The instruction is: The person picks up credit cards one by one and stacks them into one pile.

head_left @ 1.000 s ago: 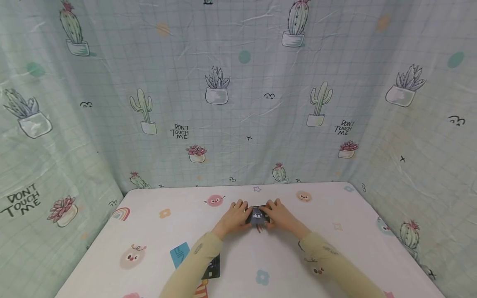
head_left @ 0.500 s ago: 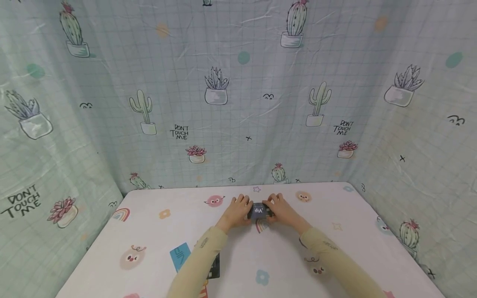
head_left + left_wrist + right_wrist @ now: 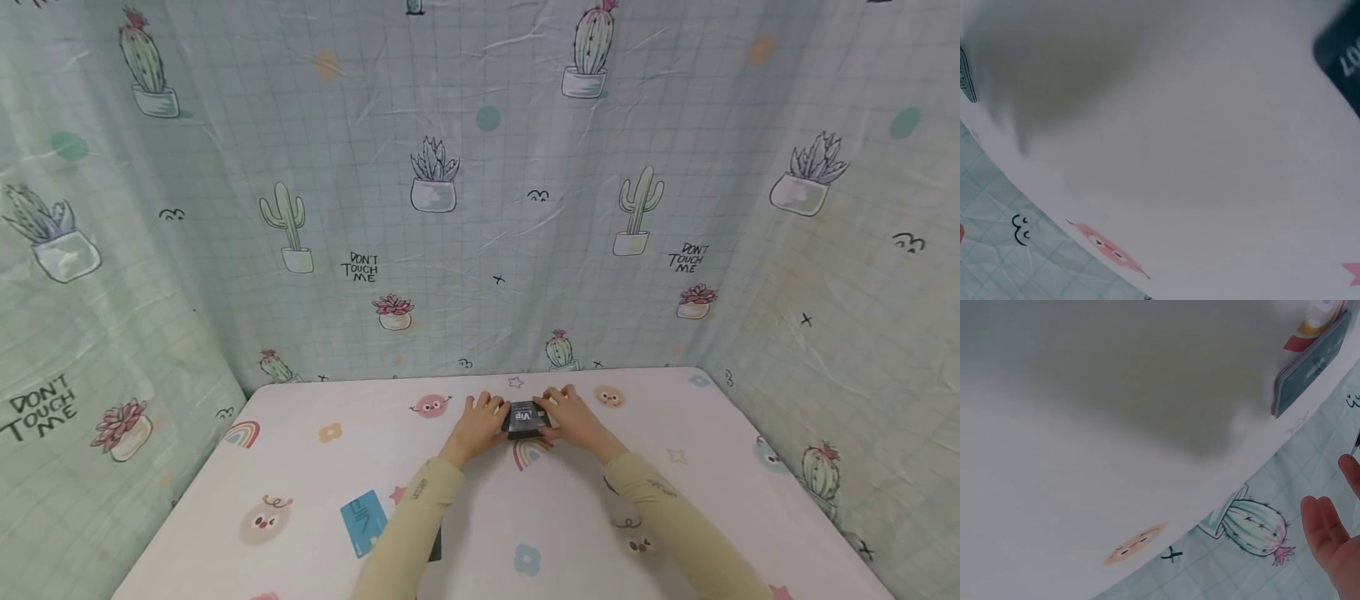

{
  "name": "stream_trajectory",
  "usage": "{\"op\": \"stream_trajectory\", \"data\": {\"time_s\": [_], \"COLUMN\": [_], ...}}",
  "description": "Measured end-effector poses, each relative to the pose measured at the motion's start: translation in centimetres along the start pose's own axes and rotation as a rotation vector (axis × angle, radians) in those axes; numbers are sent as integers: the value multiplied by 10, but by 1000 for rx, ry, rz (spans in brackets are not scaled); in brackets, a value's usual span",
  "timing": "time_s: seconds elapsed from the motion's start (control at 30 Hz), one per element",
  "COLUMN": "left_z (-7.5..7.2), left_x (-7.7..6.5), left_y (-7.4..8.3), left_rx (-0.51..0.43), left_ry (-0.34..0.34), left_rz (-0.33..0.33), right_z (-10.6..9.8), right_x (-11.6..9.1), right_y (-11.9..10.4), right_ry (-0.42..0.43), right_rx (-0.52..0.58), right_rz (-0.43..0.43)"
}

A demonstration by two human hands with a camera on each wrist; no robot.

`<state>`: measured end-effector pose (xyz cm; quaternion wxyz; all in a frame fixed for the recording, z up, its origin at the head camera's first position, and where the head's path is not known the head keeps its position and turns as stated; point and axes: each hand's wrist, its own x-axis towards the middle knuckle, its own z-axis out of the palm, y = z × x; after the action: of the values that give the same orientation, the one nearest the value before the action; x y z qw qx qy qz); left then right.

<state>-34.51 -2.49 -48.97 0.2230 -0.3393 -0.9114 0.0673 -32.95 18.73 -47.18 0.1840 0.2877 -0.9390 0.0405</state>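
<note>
A dark card marked "Vip" (image 3: 526, 417) is at the back middle of the table in the head view, between my two hands. My left hand (image 3: 476, 429) holds its left end with fingers bent over the far side. At its right end, my right hand (image 3: 577, 423) grips with thumb and fingers. The right wrist view shows a stack of cards (image 3: 1313, 365) on the table, and fingers (image 3: 1322, 534) with a dark edge at one tip. My left hand is out of the left wrist view, where a sliver of the card stack (image 3: 966, 76) appears.
A blue card (image 3: 363, 523) lies on the white patterned table (image 3: 570, 508) at the front left. Beside it a black card (image 3: 436, 546) is mostly covered by the left sleeve (image 3: 408, 533). A cactus-print curtain (image 3: 480, 317) encloses the back and sides.
Both hands and the "Vip" card have shifted slightly toward the back of the table. The rainbow print in front of them shows more. The blue and black cards have not moved.
</note>
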Motion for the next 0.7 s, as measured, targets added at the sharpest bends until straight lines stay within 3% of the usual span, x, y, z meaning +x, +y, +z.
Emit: {"op": "stream_trajectory", "data": {"time_s": [0.2,0.43,0.7], "left_z": [4,7,11], "left_x": [4,6,8], "left_y": [4,11,15], "left_rx": [-64,-71,-51], "left_ry": [-30,-13,-41], "left_rz": [-21,-48,-85], "right_z": [6,18,23], "right_x": [-6,-10,-10], "right_y": [9,19,21], "right_ry": [21,50,31], "right_rx": [-2,-46,-69], "right_rz": [-9,-54,-56]}}
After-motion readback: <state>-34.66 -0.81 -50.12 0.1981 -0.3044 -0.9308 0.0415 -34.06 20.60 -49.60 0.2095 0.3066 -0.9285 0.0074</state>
